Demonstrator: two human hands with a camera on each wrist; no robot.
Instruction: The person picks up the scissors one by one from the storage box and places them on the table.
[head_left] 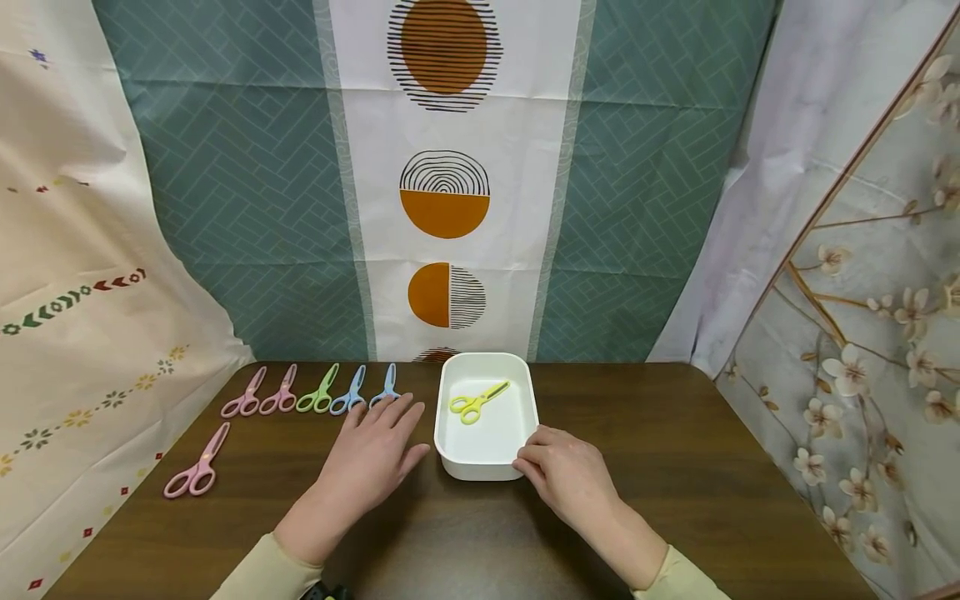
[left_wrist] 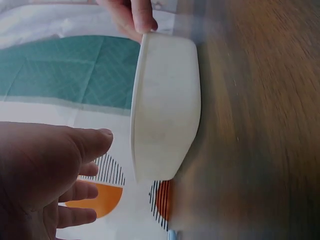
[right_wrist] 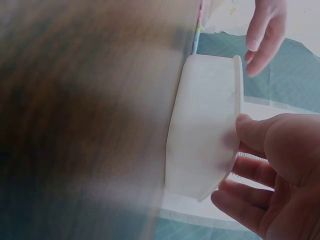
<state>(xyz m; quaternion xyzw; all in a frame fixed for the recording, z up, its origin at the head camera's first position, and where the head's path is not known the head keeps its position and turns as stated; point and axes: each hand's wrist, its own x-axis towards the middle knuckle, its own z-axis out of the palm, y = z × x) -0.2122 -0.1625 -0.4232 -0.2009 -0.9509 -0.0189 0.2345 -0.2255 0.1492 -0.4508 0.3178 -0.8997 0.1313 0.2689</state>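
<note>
A white rectangular plastic tray (head_left: 486, 472) stands on the table with yellow scissors (head_left: 478, 403) lying inside. My right hand (head_left: 564, 468) grips the tray's near right corner, thumb at the front and fingers along the right side. To the left of the tray, my left hand (head_left: 372, 454) hovers with spread fingers, holding nothing. In the left wrist view its thumb points at the tray wall (left_wrist: 165, 105), apart from it. Just beyond the left fingertips lie blue scissors (head_left: 389, 383), their handles partly hidden by the hand.
Left of those, in a row at the table's back edge, lie another blue pair (head_left: 348, 398), green scissors (head_left: 322, 392) and two pink pairs, one of them the outer pink scissors (head_left: 245, 398). Closer in lie more pink scissors (head_left: 199, 468). Patterned cloths hang around the brown table (head_left: 675, 467).
</note>
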